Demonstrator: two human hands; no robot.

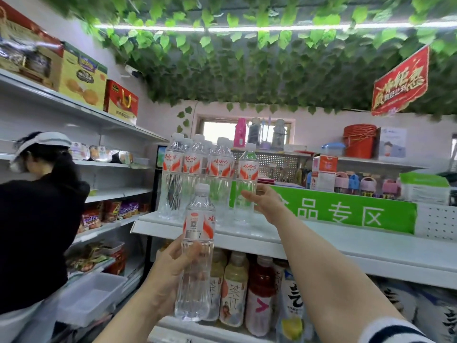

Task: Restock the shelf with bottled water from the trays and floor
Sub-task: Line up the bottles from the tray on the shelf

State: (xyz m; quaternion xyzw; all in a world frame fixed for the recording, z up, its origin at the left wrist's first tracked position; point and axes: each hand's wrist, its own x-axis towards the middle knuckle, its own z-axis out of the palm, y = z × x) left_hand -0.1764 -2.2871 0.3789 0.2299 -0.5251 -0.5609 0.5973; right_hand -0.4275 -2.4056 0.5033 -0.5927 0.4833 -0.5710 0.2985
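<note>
While the left hand (173, 266) grips the held bottle (197, 243) upright around its lower body, in front of and below the edge of the top shelf (321, 241), the right hand (268, 203) is raised to the end bottle (247, 169) at the right of the standing bottles (197, 167) on that shelf. Its thumb lies against the end bottle's lower front; the other fingers are hidden behind the clear plastic, so whether it grips or merely steadies the bottle cannot be told.

Step in hand, as judged: seating or squaring the end bottle in the row, with the held bottle waiting as the next unit. Bare shelf runs to the right of the row, in front of the green sign (346, 214).

Next move calls for: the right hand to come clear without tipping the end bottle, then the held bottle to be lifted above the shelf lip and set down upright just beside the end bottle, label forward like the others.

Noted: bottled drinks (235, 293) fill the tier below; another person (37, 219) stands at the left-hand shelving, near a clear plastic bin (91, 293). No trays of water or floor stock are in view
</note>
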